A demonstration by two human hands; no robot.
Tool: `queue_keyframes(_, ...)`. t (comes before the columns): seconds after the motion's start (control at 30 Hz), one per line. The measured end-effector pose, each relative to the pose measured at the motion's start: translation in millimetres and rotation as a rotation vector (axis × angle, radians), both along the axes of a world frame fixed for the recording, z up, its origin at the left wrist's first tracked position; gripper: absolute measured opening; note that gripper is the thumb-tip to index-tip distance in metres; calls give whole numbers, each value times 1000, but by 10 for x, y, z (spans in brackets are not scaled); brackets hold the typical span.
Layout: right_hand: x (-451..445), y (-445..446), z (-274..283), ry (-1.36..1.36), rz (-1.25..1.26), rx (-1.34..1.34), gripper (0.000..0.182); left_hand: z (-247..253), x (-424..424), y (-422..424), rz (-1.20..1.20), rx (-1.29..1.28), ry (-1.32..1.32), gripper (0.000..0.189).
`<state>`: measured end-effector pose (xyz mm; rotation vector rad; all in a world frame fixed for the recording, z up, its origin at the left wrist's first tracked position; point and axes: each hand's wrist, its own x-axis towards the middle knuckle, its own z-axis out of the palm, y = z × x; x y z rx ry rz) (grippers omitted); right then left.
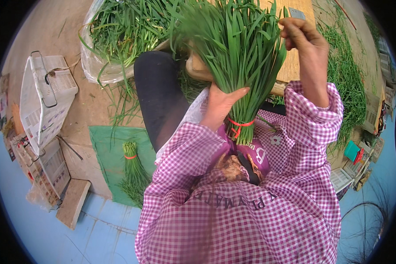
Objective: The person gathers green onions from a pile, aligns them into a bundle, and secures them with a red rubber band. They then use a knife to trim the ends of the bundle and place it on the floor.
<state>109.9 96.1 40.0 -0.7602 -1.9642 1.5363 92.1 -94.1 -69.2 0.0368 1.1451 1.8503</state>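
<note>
My left hand (219, 103) grips a large bunch of garlic chives (240, 66) a little above the red tie (241, 123) near its stem ends. The bunch stands upright over my lap, its leaves fanning out away from me. At the right edge of the leaves is my right hand (300, 34), fingers bent and fingertips close together by a leaf; whether they pinch it I cannot tell. Behind the bunch lies a wooden board (292, 61), partly hidden, with a small metal plate (297, 13) on it. A second tied bunch (132, 165) lies on a green sheet (107, 148) at my left.
Loose chives fill a plastic-lined container (94, 62) at the upper left. Cut greens (345, 89) lie heaped on the floor at the right. A white plastic crate (48, 95) stands at the far left, with a board (73, 201) below it. My bent leg (158, 92) is beside the container.
</note>
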Motion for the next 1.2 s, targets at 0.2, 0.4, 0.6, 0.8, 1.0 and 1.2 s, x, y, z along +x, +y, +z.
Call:
queue_keyframes(0.2, -128, -31, -305, -259, -1, 248, 25, 43, -5, 12, 8, 8, 0, 49)
queue_keyframes(0.4, -177, -111, -365, -34, -46, -118, 20, 26, -10, 14, 11, 23, 19, 50)
queue_keyframes(0.6, -112, 44, -330, 211, -107, -360, 17, -43, 18, 5, 3, -39, 31, 48)
queue_keyframes(0.8, -62, -54, 105, 66, 121, -91, 18, -39, 23, 2, 25, -10, 17, 46)
queue_keyframes(1.0, -126, -135, -105, -147, 153, 139, 23, 65, 16, 16, 28, -9, -67, 53)
queue_keyframes(1.2, -194, -314, -80, -87, 186, 105, 22, -23, 26, 29, 64, 15, 34, 48)
